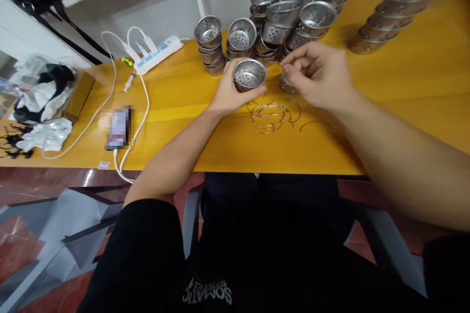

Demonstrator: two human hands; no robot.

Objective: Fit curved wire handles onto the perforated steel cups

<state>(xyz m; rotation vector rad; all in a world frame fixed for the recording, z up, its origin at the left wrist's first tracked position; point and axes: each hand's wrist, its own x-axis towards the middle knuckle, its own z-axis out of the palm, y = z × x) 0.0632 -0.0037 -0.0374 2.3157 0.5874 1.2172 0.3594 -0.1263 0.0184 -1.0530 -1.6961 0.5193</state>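
Note:
My left hand [229, 90] is wrapped round a perforated metal strainer cup [250, 72], its open top tilted towards me. To the right of it, my right hand [317, 73] pinches a thin metal wire [277, 63] between thumb and fingertips; the wire's end points towards the cup. Partly hidden under my right hand is another perforated cup [288, 83], low on the table. Below both hands lies a loose heap of thin curved wires [270, 117], with a single bent wire [316, 123] off to the right.
Several stacks of strainer cups [282, 14] stand at the back of the yellow table [176, 112], with one more stack [396, 17] further right. On the left are a power strip [159, 54], a phone [119, 127] on a white cable, a syringe [129, 81] and a cardboard box [81, 95].

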